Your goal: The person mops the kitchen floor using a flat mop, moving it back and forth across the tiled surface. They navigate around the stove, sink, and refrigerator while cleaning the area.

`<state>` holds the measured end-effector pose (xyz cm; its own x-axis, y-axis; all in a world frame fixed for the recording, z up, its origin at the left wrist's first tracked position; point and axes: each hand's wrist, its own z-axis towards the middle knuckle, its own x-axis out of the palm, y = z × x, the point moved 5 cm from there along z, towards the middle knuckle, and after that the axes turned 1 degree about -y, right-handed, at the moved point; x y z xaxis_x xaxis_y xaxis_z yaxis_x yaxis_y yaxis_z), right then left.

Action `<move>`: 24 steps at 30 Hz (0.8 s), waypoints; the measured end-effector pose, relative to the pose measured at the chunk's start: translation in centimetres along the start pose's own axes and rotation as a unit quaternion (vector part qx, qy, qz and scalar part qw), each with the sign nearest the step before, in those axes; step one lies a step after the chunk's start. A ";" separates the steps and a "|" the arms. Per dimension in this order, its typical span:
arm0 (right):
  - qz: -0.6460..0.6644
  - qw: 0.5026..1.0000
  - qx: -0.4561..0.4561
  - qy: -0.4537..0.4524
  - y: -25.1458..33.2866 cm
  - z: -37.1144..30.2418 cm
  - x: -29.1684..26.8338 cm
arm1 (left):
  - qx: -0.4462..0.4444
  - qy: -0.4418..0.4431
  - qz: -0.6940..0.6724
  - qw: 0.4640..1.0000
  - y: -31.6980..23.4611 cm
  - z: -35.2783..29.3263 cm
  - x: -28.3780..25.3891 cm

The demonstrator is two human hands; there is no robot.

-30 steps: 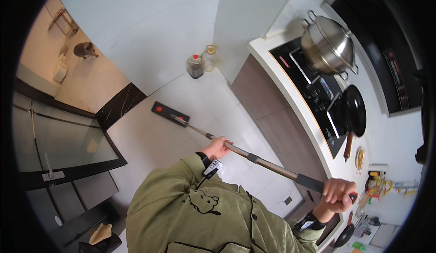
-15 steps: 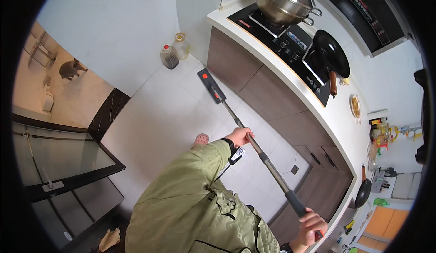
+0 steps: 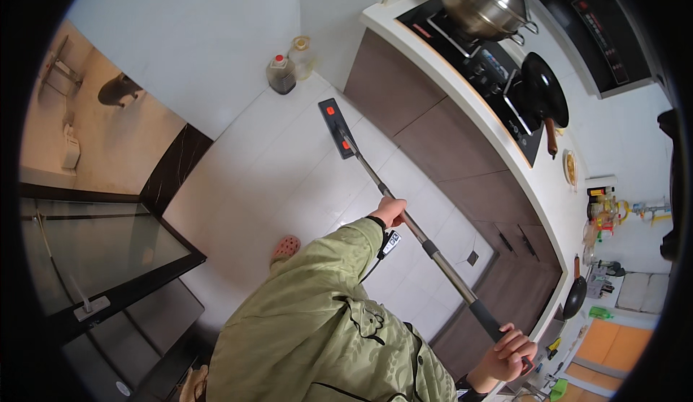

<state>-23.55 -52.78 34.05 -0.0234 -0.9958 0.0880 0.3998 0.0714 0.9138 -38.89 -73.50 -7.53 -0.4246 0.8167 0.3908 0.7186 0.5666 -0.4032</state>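
A flat mop (image 3: 451,275) with a long metal pole slants across the middle of the head view. Its dark rectangular head (image 3: 336,129), with orange buttons, lies flat on the tiled floor near the cabinet base. Partway up the pole, my left hand (image 3: 390,212) is wrapped round it, with a green sleeve behind. At lower right my right hand (image 3: 509,355) grips the dark handle close to its end. A pink clog (image 3: 286,246) on my foot shows beside the left sleeve.
Two jugs, one dark with a red cap (image 3: 281,75) and one pale (image 3: 302,57), stand in the floor corner. Brown cabinets (image 3: 462,153) run along the right under a counter with a steel pot (image 3: 482,5) and a black wok (image 3: 543,91). A glass door (image 3: 115,239) stands at left.
The mop has swung slightly, its head shifting a little up in view and its handle end to the right. Both hands keep their hold. The clogged foot shows further left.
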 end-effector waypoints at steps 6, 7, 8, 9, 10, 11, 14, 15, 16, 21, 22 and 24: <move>0.025 0.999 -0.028 0.019 2.3 0.7 6.7 | -0.024 0.009 -0.042 0.999 -1.6 -7.1 -10.5; 0.055 0.997 -0.017 0.048 2.5 1.1 8.1 | -0.029 0.010 -0.062 0.998 -1.6 -8.2 -12.2; 0.079 0.994 -0.004 0.072 2.8 1.3 9.4 | -0.037 0.001 -0.073 0.997 -1.3 -9.3 -14.0; 0.082 0.994 0.003 0.077 3.1 1.5 10.6 | -0.052 0.012 -0.080 0.995 -0.9 -10.4 -15.7; 0.107 0.989 0.008 0.105 3.4 1.8 11.9 | -0.061 0.020 -0.077 0.995 -1.0 -11.4 -17.4; 0.109 0.987 0.018 0.113 3.6 2.0 13.1 | -0.073 0.026 -0.079 0.994 -0.8 -12.4 -19.1; 0.139 0.981 0.028 0.131 3.9 1.8 15.9 | -0.109 0.034 -0.086 0.990 -0.1 -15.2 -23.7; 0.153 0.978 0.039 0.137 3.9 1.5 16.6 | -0.124 0.019 -0.083 0.989 0.3 -15.8 -24.9; 0.158 0.974 0.043 0.155 3.9 1.0 17.3 | -0.137 -0.007 -0.079 0.987 0.6 -16.3 -26.1; 0.175 0.968 0.034 0.177 4.9 -2.1 17.0 | -0.145 -0.020 -0.089 0.985 1.2 -17.2 -26.9; 0.186 0.968 0.021 0.169 5.7 -2.8 16.1 | -0.153 -0.005 -0.093 0.984 1.5 -17.2 -26.2; 0.202 0.968 -0.004 0.148 7.3 -4.3 14.0 | -0.173 0.011 -0.117 0.978 2.6 -17.4 -24.1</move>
<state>-16.98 -66.44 40.28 0.3995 -0.8593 0.3194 0.3277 0.4593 0.8256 -17.19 -93.55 -3.59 -0.5899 0.6645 0.4588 0.7485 0.6631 0.0019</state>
